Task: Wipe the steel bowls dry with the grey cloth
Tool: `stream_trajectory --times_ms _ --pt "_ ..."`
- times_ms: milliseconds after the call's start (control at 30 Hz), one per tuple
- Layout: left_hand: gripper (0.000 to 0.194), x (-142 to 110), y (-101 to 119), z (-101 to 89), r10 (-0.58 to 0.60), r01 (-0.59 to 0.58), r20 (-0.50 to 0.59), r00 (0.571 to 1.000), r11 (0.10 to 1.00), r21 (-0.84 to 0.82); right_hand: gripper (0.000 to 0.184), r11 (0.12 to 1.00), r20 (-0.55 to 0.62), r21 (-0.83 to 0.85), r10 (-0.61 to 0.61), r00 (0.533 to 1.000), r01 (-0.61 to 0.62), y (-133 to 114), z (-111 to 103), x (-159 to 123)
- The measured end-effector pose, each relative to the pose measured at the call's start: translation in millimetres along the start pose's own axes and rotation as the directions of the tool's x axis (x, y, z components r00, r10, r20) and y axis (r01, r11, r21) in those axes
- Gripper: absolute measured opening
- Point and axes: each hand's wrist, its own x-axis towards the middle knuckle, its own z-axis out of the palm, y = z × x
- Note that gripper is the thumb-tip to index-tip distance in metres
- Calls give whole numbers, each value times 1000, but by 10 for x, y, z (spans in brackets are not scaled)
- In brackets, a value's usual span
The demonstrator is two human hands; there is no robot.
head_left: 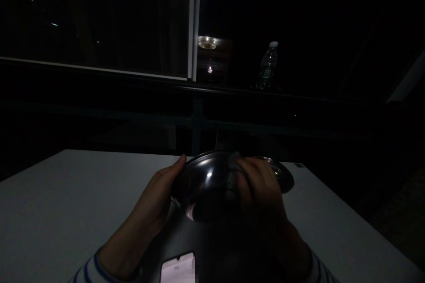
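A shiny metal bowl (204, 183) is held tilted above the table, in the middle of the head view. My left hand (159, 196) grips its left rim, thumb along the edge and the other fingers hidden behind or under it. My right hand (262, 185) is closed around a bunched grey cloth (232, 181), which is pressed against the bowl's right side. Behind my right hand, another shiny metal dish or lid (282, 176) lies on the table, partly covered by the hand. The scene is dim, and the bowl's lower right is in deep shadow.
The white table (83, 194) spans the lower view. A lit phone (177, 269) lies at the front, below the bowl. A small dark label (299, 165) sits at the far right corner. Beyond are a clear plastic bottle (267, 66) and a window frame (192, 22).
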Motion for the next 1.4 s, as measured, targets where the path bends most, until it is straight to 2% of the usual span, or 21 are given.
stream_trajectory --times_ms 100,200,300,400,500,600,700,800,867,933,1033,1200,1300,1400 --pt "37 12 -57 19 40 -39 -61 997 999 11 26 999 -25 -15 -43 999 42 -160 54 -38" --pt "38 17 -103 8 80 -75 -102 992 996 44 28 991 -1 74 -108 994 108 -248 82 -82" --pt "36 21 -103 -9 102 -96 -129 986 994 47 28 985 -5 122 -119 993 118 -188 77 -81" --pt "33 25 -87 1 61 -60 -153 986 998 12 26 993 -51 89 -67 996 71 -73 60 -43" --pt "33 15 -106 42 50 -52 -136 989 999 -16 26 996 -37 70 -60 997 63 -92 71 -29" --pt "33 -5 -152 78 75 -74 -97 992 997 11 27 990 11 69 -122 993 121 -267 127 -60" --pt "32 -9 -175 80 87 -86 -99 991 996 21 27 981 5 94 -168 986 167 -376 175 -89" --pt "33 13 -160 61 57 -58 -129 990 998 -10 29 978 20 123 -170 985 167 -256 160 -85" --pt "32 28 -141 47 23 -29 -128 992 998 -51 28 986 20 120 -119 993 116 -105 120 -62" --pt "32 31 -121 33 -5 -3 -76 997 995 -102 27 989 17 142 -30 999 27 23 72 -29" --pt "32 16 -101 8 -38 47 60 997 987 -157 26 978 10 194 76 997 -77 103 8 23" --pt "28 -14 -76 -27 -57 101 262 964 982 -157 26 977 32 202 67 997 -72 100 -56 67" --pt "19 -11 -53 -30 -65 126 313 948 975 -181 27 980 41 191 54 998 -61 133 -71 65" --pt "15 13 -33 -26 -75 142 288 955 966 -218 28 984 38 169 58 998 -64 189 -67 50"
